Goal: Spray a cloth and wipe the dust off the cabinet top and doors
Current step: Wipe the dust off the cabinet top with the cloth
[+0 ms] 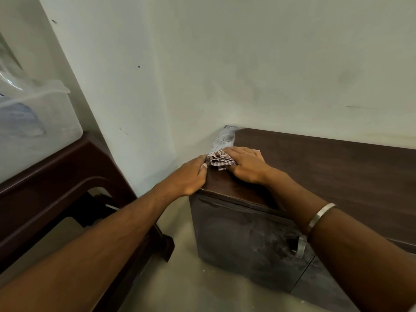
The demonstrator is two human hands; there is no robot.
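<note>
A low dark brown cabinet [326, 167] stands against the pale wall. Its top has a grey patch of dust [222, 137] at the far left corner. My right hand [247, 164] lies on a crumpled checked cloth [219, 161] near the left edge of the top, fingers over it and thumb curled at its side. My left hand [191, 174] holds the cabinet's left edge, thumb on the top beside the cloth. The cabinet's front door [243, 242] is smeared with dust and carries a metal handle [300, 246]. No spray bottle is in view.
A dark brown plastic stool or table [58, 176] stands at the left with a clear plastic container [38, 131] on it. Between it and the cabinet is bare grey floor [180, 278]. A metal bangle [319, 216] is on my right forearm.
</note>
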